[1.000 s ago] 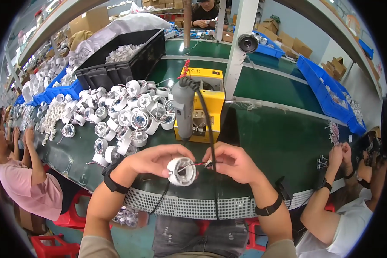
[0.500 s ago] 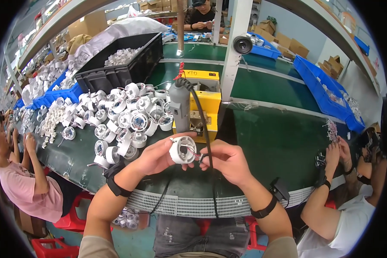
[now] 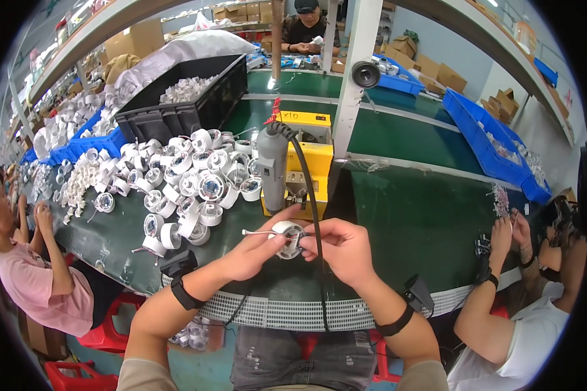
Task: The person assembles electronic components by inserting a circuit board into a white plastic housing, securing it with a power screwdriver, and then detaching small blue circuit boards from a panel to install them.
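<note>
My left hand (image 3: 251, 254) grips a white round plastic housing (image 3: 282, 228), its hollow side tilted to the right. From the housing's left side a short white lead with a small end piece sticks out. My right hand (image 3: 346, 251) pinches a small dark part (image 3: 302, 242) with thumb and finger, right at the housing's opening. Thin reddish wires run inside the housing. Just beyond my hands hangs a grey handheld tool (image 3: 272, 166) with a black cable (image 3: 312, 195), in front of a yellow machine (image 3: 317, 166).
A large heap of similar white housings (image 3: 189, 182) lies to the left on the green bench (image 3: 411, 228). Behind it stands a black crate (image 3: 169, 117) with small white parts. Blue trays (image 3: 486, 146) sit at far right. Co-workers sit on both sides and across.
The housing has turned in my left hand and shows its side lead. My right hand has brought the dark part from beside the housing up to its opening.
</note>
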Action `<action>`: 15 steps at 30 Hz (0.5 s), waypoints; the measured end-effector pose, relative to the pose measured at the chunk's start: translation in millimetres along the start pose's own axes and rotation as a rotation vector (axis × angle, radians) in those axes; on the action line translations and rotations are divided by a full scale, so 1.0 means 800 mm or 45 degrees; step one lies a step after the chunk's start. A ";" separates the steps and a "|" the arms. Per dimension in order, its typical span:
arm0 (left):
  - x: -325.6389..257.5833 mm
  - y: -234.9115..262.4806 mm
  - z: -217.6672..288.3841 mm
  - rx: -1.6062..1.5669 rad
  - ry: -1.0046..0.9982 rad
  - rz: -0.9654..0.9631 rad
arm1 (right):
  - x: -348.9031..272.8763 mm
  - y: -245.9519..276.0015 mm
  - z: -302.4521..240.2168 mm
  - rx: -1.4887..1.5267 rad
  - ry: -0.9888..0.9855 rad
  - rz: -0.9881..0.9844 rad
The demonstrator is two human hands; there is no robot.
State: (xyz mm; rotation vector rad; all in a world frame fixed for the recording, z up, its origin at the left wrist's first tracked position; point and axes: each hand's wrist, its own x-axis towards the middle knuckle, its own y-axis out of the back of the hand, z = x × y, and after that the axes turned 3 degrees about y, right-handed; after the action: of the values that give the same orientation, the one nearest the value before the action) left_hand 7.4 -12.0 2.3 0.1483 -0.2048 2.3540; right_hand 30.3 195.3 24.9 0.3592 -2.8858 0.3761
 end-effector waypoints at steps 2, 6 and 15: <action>0.006 -0.008 -0.001 0.004 0.027 -0.026 | -0.001 -0.003 -0.001 -0.053 0.006 0.015; 0.006 -0.014 -0.010 -0.137 0.002 0.007 | -0.009 -0.014 -0.002 -0.304 0.069 0.092; 0.002 -0.024 -0.011 -0.283 -0.029 0.152 | -0.005 -0.015 0.004 -0.904 0.721 0.156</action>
State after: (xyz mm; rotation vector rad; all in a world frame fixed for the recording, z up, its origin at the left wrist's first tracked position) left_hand 19.3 4.5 -4.4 0.0560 -0.4961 2.4282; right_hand 36.4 184.0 23.5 -0.0492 -2.2818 -0.4602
